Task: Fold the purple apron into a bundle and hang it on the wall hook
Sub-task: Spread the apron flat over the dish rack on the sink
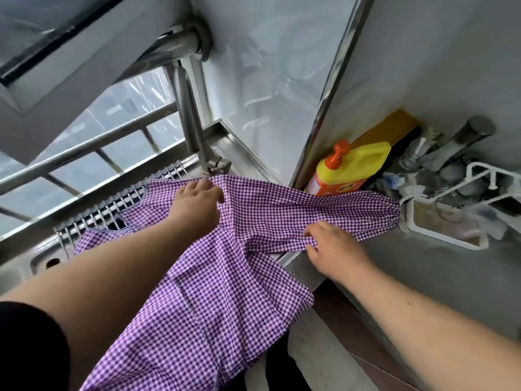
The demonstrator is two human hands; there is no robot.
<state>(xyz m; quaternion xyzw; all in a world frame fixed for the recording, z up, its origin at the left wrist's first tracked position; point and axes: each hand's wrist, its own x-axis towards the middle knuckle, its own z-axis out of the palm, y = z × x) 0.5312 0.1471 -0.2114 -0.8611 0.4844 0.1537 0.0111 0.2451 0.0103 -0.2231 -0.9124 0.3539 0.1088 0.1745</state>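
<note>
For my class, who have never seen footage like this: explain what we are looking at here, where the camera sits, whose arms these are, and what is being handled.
There is one picture, taken by a wide-angle camera worn on a person's head, looking down at their own bare arms. No machine is involved. A purple checked apron lies spread over a metal sink edge and a wire rack, partly hanging off the front. The left hand presses on the cloth near a metal tap. The right hand pinches the fabric near a gathered sleeve end. Behind stand a yellow bottle with an orange cap and a white wall holder. The apron is not yet folded.
</note>
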